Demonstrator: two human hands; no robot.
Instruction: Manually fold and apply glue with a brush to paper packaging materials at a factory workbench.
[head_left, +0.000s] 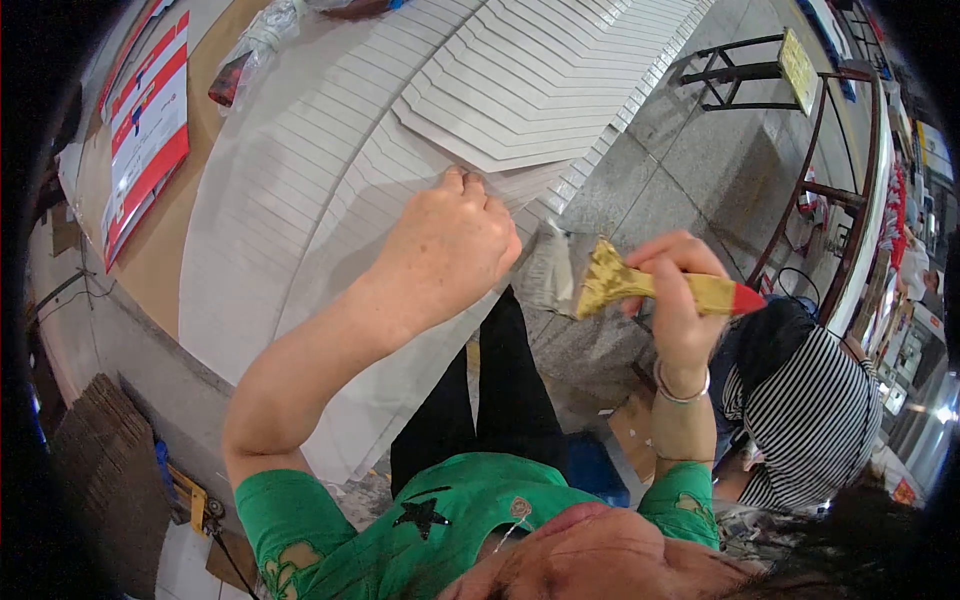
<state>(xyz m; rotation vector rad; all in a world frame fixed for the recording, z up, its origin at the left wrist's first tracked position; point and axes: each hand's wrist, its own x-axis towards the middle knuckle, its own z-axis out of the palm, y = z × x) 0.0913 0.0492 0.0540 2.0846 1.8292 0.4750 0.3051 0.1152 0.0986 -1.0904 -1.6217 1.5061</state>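
In my right hand is a flat paintbrush with a yellow handle, a red end and pale bristles pointing left. The brush is held up beside the sheets' right edge, over the floor. My left hand is closed, its fingertips at the lower edge of a fanned stack of white sheets. It seems to pinch a sheet there, though the fingers partly hide the grip. Beneath lies a large white lined sheet, which hangs over the table's near edge.
A red and white printed packet lies on the brown table at left. Clear plastic wrapping is at the far edge. A metal-framed stool stands far right. A person in a striped top is close on my right.
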